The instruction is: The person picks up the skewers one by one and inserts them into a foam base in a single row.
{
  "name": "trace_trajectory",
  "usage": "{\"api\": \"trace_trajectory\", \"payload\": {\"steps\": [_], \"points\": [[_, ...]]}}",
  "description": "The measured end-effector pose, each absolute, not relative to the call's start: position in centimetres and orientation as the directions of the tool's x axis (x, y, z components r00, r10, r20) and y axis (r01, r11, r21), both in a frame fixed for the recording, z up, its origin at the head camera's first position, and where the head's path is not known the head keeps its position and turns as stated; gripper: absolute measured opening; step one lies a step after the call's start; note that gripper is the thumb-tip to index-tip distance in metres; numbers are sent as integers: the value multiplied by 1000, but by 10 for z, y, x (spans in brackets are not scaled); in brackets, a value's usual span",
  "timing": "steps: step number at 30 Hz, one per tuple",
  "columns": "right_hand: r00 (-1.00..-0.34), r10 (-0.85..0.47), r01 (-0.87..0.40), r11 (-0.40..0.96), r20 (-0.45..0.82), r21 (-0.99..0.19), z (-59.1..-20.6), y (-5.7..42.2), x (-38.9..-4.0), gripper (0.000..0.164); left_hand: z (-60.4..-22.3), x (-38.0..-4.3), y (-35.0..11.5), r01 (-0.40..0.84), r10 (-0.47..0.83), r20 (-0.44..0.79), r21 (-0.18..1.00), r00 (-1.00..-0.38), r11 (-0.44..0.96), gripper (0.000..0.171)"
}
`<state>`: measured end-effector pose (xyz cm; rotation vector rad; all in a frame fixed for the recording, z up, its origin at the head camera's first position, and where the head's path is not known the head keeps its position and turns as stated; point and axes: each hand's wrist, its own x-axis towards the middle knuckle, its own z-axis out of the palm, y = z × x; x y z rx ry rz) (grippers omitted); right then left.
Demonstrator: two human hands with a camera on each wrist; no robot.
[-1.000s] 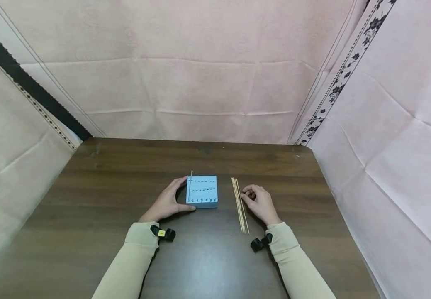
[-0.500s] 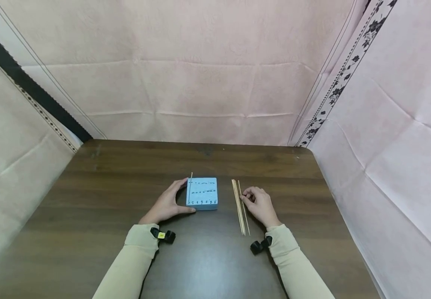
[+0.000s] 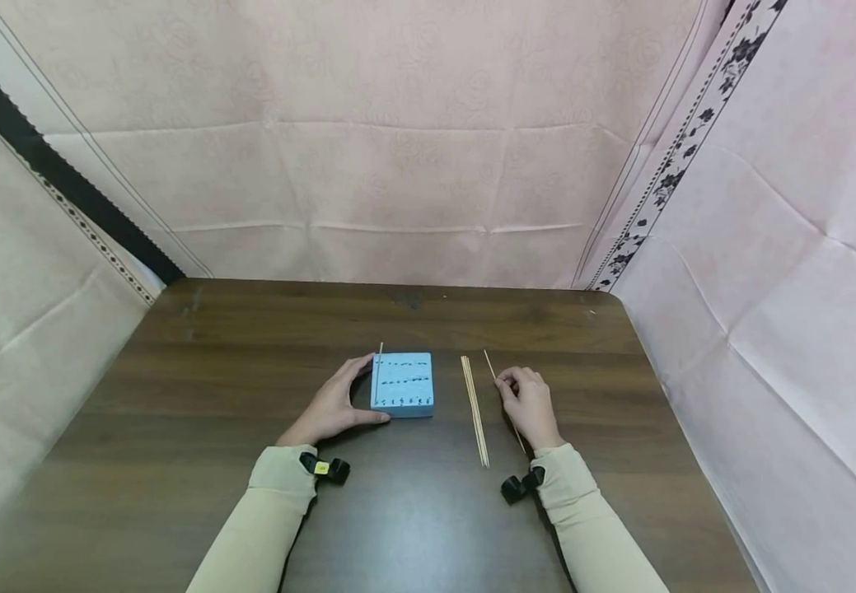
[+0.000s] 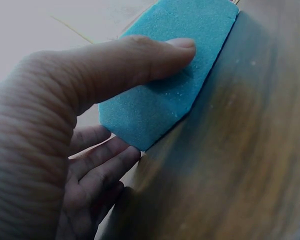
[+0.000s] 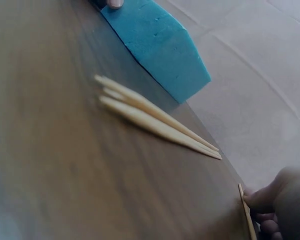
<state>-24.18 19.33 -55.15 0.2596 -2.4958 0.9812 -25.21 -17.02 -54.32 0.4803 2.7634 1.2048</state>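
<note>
A light-blue foam block [image 3: 402, 385] with rows of small dark marks on top stands on the table. My left hand [image 3: 333, 405] holds it at its left side, thumb [image 4: 175, 52] on the front face and fingertips by the far left corner. One thin stick [image 3: 381, 347] shows at the block's top left, its end jutting past the far edge. To the right, my right hand [image 3: 531, 405] pinches a single wooden skewer [image 3: 489, 362] between thumb and fingers; part of it is hidden under the hand. Between block and right hand lie several skewers [image 5: 155, 122] side by side.
The brown wood-grain table [image 3: 413, 527] has a straight far edge with rounded corners. Pale cloth [image 3: 398, 165] hangs behind it and along both sides. Black wrist cameras [image 3: 512, 489] sit at both cuffs.
My right hand has drawn one skewer away to the right from the bundle, and it now lies tilted apart. The left hand and the foam block have stayed in place.
</note>
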Motion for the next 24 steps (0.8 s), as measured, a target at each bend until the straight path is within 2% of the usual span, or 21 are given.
{"api": "trace_trajectory", "payload": {"steps": [7, 11, 24], "points": [[-918, 0, -272, 727, 396, -631, -549, 194, -241, 20, -543, -252, -170, 248, 317, 42, 723, -947, 644, 117], [-924, 39, -233, 729, 379, -644, -550, 193, -241, 15, -543, -252, -170, 246, 318, 37, 721, -947, 648, 118], [-852, 136, -180, 831, 505, -526, -552, 197, -240, 10, -541, -251, -171, 240, 319, 29, 723, -947, 647, 116]]}}
